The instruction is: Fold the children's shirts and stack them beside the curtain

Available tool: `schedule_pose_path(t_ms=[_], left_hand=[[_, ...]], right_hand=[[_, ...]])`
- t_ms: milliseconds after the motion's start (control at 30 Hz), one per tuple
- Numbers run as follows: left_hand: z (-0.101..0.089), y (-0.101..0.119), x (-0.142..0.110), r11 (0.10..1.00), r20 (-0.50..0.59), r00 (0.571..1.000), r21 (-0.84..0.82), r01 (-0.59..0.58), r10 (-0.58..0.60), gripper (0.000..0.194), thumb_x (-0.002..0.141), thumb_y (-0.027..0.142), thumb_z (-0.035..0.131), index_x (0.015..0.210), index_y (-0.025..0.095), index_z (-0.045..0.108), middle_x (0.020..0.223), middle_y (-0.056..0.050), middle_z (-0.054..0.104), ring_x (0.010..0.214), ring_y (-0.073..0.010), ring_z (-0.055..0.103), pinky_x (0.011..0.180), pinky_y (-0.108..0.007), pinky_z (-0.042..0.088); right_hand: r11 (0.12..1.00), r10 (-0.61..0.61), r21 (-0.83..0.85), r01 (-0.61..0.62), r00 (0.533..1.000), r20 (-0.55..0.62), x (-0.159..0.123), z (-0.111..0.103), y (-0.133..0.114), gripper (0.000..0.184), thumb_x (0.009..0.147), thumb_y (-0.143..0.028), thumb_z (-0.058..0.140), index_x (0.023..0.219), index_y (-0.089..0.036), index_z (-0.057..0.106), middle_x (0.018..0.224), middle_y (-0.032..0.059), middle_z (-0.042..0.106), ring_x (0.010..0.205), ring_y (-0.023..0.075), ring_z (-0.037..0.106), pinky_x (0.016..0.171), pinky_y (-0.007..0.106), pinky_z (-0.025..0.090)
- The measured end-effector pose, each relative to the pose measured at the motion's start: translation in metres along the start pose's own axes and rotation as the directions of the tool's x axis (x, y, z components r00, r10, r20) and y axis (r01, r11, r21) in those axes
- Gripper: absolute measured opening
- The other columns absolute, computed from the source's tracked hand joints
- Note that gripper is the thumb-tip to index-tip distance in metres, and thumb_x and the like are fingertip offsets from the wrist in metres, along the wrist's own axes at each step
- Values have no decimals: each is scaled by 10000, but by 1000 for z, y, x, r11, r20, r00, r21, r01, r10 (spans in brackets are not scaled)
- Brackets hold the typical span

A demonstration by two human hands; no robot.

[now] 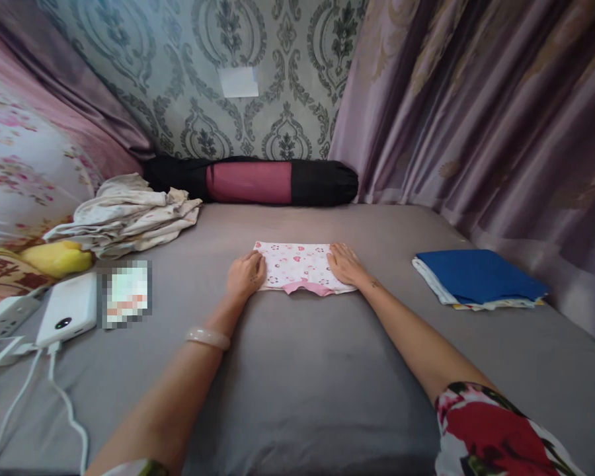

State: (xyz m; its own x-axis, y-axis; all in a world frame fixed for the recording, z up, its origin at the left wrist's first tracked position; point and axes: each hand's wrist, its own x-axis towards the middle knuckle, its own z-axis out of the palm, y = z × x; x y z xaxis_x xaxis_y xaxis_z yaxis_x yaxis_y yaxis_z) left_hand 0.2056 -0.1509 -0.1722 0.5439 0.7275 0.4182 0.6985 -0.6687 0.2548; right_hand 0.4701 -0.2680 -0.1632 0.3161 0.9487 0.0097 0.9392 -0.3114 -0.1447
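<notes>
A small folded children's shirt, white with pink and red prints, lies on the grey bed sheet in front of me. Pink trim curves along its near edge. At its left edge is my left hand, fingers curled down and closed on the cloth. My right hand grips the right edge, with its fingers over the top of the fabric. Both thumbs are mostly hidden. A pale bangle circles my left wrist.
A folded blue cloth tops a small stack at right. Crumpled pale fabric lies at left, near a yellow plush item, a white power bank with cables and a power strip. A black and maroon bolster-shaped bag lies along the wall.
</notes>
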Motion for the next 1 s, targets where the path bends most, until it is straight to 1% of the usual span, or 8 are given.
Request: schedule_pose_path(t_ms=[100,200,267,367,533,733,900,1000], left_hand=[[0,0,-1,1000,-9,1000,-2,-4,4,267,923,297,393,944,220,648,1081,-65,679,989,-202,631,843,-303,478],[-1,0,-1,999,-44,998,-1,-44,44,267,921,290,393,937,211,648,1112,-78,666,1044,-208,606,891,-322,461],[-2,1,-1,998,-63,996,6,-65,66,264,918,283,397,937,202,648,1118,-89,662,1105,-220,573,929,-348,440],[-4,2,-2,997,-59,996,8,-72,73,264,920,275,398,935,195,650,1082,-95,671,1140,-229,548,951,-379,419],[-3,1,-2,997,-62,996,5,-71,71,264,927,271,394,914,194,646,1051,-90,678,1127,-224,549,940,-380,403],[-4,2,-1,999,-46,998,-10,-38,37,257,928,257,395,919,195,644,1074,-90,670,1123,-222,543,930,-379,393],[-4,1,-1,1000,-55,998,-8,-17,16,250,927,248,397,910,185,639,1068,-91,664,1064,-216,560,907,-368,396],[-3,-1,-1,1000,-77,997,-14,-2,1,256,929,236,390,898,181,638,1041,-81,668,1039,-205,566,902,-353,393]], right_hand=[[1000,3,-16,-3,1000,11,-1,-5,-8,601,953,-365,148,1442,-67,333,1522,137,292,1409,250,216,1147,424,118],[1000,-22,-16,22,1000,1,-4,-7,-25,587,958,-378,162,1455,-107,318,1542,129,242,1423,247,169,1148,457,67],[1000,-29,2,29,1000,6,-6,-6,-36,582,962,-402,163,1464,-145,308,1554,117,211,1427,259,151,1140,486,74],[1000,-5,9,5,1000,29,-8,0,-47,580,959,-430,187,1467,-179,309,1555,107,213,1421,288,159,1125,522,98],[1000,1,-10,-1,1000,26,-7,6,-49,577,956,-427,212,1467,-180,314,1549,104,232,1417,288,172,1124,528,102],[1000,19,-17,-18,998,59,-6,-1,-52,570,956,-412,217,1464,-175,317,1550,111,226,1418,295,166,1115,556,121],[1000,-11,14,11,999,48,-2,-4,-78,564,962,-387,181,1447,-145,337,1543,139,229,1423,284,153,1121,557,77],[999,-36,33,35,999,24,2,1,-94,569,965,-390,167,1455,-145,320,1544,138,226,1423,277,148,1123,539,95]])
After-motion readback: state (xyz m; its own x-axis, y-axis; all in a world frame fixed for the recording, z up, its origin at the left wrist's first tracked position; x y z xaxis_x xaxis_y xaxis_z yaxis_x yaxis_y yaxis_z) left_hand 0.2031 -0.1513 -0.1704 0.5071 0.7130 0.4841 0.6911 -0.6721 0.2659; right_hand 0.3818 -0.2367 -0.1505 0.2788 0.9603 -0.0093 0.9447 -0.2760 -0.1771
